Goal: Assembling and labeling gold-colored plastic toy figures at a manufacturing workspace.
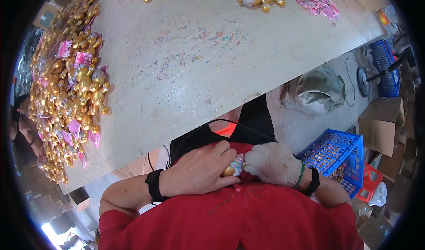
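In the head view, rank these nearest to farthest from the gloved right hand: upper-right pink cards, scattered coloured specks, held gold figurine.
1. Gold figurine, just left of the right hand.
2. Coloured specks, ahead on the tabletop.
3. Pink cards, far upper right.

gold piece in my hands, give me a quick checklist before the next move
1. Left hand has its grip on the gold piece: ok, fingers curled around it.
2. Gloved right hand at the glittery side: ok.
3. Underside sound: cannot tell, hidden.
4. Piece over the table: not ok, held in front of the red shirt.
5. Tabletop free of coloured bits: not ok, scattered.
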The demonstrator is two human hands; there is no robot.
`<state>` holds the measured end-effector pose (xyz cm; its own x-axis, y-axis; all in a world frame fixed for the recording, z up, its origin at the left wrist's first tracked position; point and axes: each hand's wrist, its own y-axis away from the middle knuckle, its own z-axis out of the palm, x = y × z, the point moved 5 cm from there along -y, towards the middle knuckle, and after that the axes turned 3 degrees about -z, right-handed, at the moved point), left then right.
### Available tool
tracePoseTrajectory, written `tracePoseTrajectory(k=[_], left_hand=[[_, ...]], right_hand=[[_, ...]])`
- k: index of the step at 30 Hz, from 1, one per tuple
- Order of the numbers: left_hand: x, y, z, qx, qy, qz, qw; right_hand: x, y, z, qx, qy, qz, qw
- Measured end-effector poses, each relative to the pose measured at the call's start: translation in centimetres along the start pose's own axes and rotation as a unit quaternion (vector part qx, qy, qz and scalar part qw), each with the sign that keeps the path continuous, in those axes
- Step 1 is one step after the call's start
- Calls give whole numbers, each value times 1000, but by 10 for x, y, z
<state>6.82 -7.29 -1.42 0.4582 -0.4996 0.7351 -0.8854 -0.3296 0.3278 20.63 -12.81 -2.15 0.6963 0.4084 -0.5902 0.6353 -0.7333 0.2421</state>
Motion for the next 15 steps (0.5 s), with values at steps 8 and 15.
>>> tracePoseTrajectory(k=[8, 15], left_hand=[[-3, 7, 9, -4, 16, -10, 1000], [-9, 16, 11, 29, 58, -15, 998]], right_hand=[[13, 5, 26, 69, -215, 39, 973], [13, -7, 30, 33, -183, 80, 979]])
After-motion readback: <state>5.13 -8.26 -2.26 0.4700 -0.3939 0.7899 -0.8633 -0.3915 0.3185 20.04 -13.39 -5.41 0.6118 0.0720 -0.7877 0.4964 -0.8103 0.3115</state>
